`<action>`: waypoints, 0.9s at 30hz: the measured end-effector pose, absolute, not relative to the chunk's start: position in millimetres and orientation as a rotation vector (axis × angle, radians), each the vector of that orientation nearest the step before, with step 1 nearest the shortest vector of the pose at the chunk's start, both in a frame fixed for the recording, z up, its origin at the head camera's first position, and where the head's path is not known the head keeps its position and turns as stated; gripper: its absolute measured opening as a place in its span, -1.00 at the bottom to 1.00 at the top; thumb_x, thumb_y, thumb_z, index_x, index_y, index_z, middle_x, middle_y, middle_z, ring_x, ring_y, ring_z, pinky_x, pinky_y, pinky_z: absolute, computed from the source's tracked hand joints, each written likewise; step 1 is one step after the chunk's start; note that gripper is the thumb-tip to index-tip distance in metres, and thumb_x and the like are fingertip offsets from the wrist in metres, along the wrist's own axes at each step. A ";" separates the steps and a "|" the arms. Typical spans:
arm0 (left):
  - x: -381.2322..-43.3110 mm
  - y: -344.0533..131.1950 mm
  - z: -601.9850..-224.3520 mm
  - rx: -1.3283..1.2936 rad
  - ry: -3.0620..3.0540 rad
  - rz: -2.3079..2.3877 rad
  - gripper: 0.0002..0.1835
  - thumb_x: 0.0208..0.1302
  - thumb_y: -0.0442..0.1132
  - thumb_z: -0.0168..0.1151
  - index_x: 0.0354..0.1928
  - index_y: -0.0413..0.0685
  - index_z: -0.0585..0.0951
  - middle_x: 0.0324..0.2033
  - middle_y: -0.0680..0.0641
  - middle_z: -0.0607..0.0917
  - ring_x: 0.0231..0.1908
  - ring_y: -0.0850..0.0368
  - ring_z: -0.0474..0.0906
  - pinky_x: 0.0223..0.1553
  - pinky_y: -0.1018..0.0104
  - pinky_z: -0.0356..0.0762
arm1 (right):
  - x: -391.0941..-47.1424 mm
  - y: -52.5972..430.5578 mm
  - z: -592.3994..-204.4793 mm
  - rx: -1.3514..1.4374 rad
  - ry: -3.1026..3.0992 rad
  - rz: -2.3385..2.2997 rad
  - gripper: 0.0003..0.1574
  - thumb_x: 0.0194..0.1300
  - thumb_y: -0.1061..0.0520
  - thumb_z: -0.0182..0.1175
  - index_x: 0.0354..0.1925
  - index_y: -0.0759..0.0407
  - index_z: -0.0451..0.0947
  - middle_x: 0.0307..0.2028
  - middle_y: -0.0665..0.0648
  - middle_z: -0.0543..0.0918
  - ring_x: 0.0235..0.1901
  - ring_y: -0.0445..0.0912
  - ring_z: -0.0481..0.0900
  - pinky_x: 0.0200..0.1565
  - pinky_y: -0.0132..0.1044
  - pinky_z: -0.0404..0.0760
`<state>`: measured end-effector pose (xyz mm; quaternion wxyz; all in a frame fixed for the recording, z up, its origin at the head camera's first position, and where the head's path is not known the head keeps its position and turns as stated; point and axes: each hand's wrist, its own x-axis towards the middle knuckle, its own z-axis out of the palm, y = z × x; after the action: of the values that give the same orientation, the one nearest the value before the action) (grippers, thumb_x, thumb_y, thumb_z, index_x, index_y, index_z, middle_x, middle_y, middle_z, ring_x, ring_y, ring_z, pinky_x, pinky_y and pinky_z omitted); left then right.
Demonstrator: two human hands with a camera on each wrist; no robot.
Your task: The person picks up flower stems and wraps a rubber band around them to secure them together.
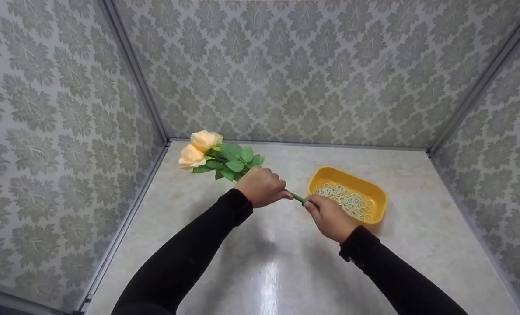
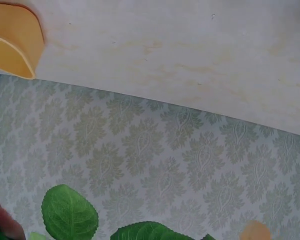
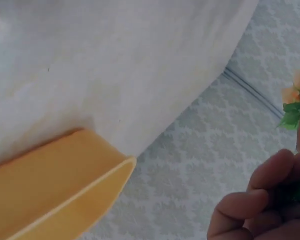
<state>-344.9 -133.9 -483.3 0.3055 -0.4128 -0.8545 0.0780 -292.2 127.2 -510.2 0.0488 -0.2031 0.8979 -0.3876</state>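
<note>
Peach roses [image 1: 198, 148] with green leaves [image 1: 235, 159] lean to the upper left in the head view, held above the table. My left hand [image 1: 262, 187] grips their green stems [image 1: 295, 197] just below the leaves. Lower down, the right hand [image 1: 329, 216] pinches the stem ends between thumb and fingers. In the right wrist view, curled fingers [image 3: 260, 195] wrap the stems, and part of a rose [image 3: 296, 90] shows beyond. The left wrist view catches only a leaf [image 2: 70, 212] and a bit of a hand [image 2: 6, 222] at the lower edge.
A yellow tub [image 1: 380, 197] holding many small pale rings [image 1: 347, 201] stands on the table just beyond the right hand. Patterned panels [image 1: 286, 78] wall the pale table [image 1: 417, 245] at the back and both sides.
</note>
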 end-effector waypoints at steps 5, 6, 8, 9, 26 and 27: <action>-348.3 -131.3 -484.5 -1.007 -2.329 0.212 -0.33 0.57 0.47 0.22 -0.48 0.10 0.71 -0.60 0.03 0.65 -0.55 0.03 0.65 -0.46 0.14 0.65 | -300.2 124.3 -505.4 -0.502 2.578 -1.322 -0.69 0.87 0.11 0.01 -0.03 0.22 0.61 -0.41 0.02 0.52 -0.41 -0.11 0.46 -0.32 -0.25 0.46; -348.4 -130.6 -485.1 -0.983 -2.333 0.213 -0.33 0.58 0.47 0.22 -0.46 0.09 0.71 -0.58 0.02 0.66 -0.51 0.02 0.66 -0.42 0.14 0.67 | -301.2 123.6 -505.2 -0.479 2.570 -1.342 -0.67 0.88 0.11 -0.01 -0.03 0.23 0.62 -0.42 0.01 0.52 -0.42 -0.12 0.46 -0.32 -0.26 0.46; -348.3 -128.4 -486.6 -0.927 -2.329 0.206 -0.34 0.58 0.47 0.22 -0.42 0.08 0.71 -0.51 0.02 0.68 -0.41 0.01 0.70 -0.29 0.15 0.73 | -302.9 122.8 -505.4 -0.430 2.541 -1.396 -0.64 0.89 0.11 -0.03 -0.02 0.25 0.63 -0.43 0.00 0.50 -0.42 -0.13 0.44 -0.33 -0.28 0.44; -348.0 -127.0 -487.2 -0.902 -2.326 0.185 -0.36 0.59 0.45 0.24 -0.39 0.07 0.70 -0.47 0.01 0.69 -0.34 0.01 0.71 -0.20 0.15 0.75 | -303.9 122.7 -506.1 -0.399 2.516 -1.431 -0.62 0.89 0.10 -0.04 -0.01 0.26 0.63 -0.44 -0.01 0.49 -0.43 -0.14 0.43 -0.34 -0.30 0.43; -349.9 -87.7 -482.1 0.022 -2.572 -1.631 -0.52 0.79 0.11 0.19 0.33 -0.14 0.69 -0.22 -0.10 0.80 -0.36 0.05 0.73 -0.34 0.25 0.66 | -313.2 105.4 -507.2 -0.045 2.172 -2.029 -0.54 0.91 0.12 -0.13 -0.02 0.31 0.64 -0.41 0.02 0.56 -0.42 -0.17 0.52 -0.33 -0.38 0.53; -350.6 -87.4 -481.6 0.057 -2.538 -1.732 -0.49 0.79 0.11 0.18 0.40 -0.16 0.66 -0.17 -0.11 0.82 -0.33 0.04 0.76 -0.36 0.25 0.70 | -312.6 102.5 -508.0 -0.033 2.164 -2.043 -0.54 0.91 0.12 -0.14 -0.02 0.30 0.64 -0.41 0.01 0.56 -0.43 -0.16 0.52 -0.34 -0.37 0.52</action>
<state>-350.6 -87.4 -481.6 0.0345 0.0184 -0.8254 -0.5632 -312.6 102.5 -508.0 0.0827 -0.0112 0.7245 -0.6842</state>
